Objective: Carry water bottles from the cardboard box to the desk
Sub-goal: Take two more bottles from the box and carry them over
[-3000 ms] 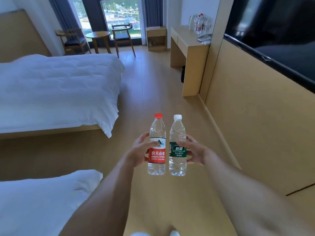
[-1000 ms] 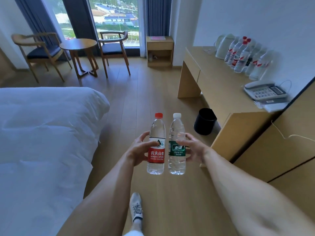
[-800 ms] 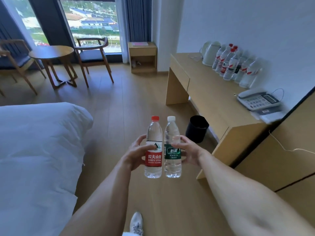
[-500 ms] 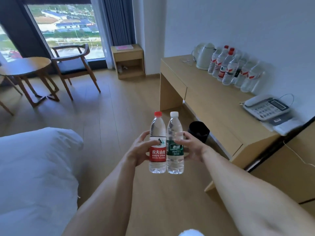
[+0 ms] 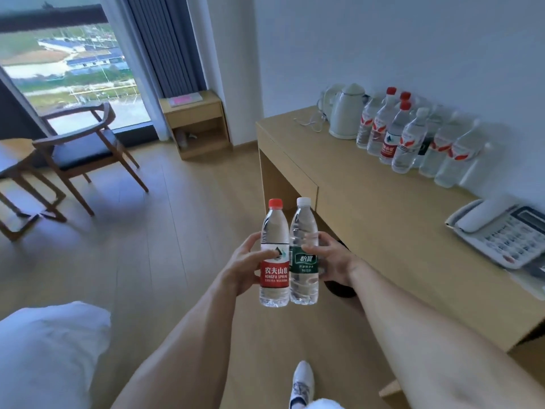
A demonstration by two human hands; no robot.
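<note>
The left hand (image 5: pixel 241 265) is wrapped around a red-capped Nongfu Spring bottle (image 5: pixel 274 255), fingers curled over its red label, and the right hand (image 5: pixel 331 259) grips a white-capped, green-labelled bottle (image 5: pixel 303 252) the same way. The two bottles stand upright, side by side and touching, held in the air above the wooden floor just off the near front edge of the desk (image 5: pixel 368 208).

Behind the right hand, under the desk's edge, a dark waste bin (image 5: pixel 342 286) is partly visible. On the desk, along the wall side, a row of water bottles (image 5: pixel 413 140) already stands beside a white electric kettle (image 5: pixel 346 113) at its far end; a telephone (image 5: pixel 501 231) lies at the desk's near end. Much of the desk top in front of the row is bare.

Judging by this, several bottles have already been delivered and this pair is in mid-carry, close to the desk but not yet set down. The cardboard box is not in view, so how many bottles remain cannot be told.
</note>
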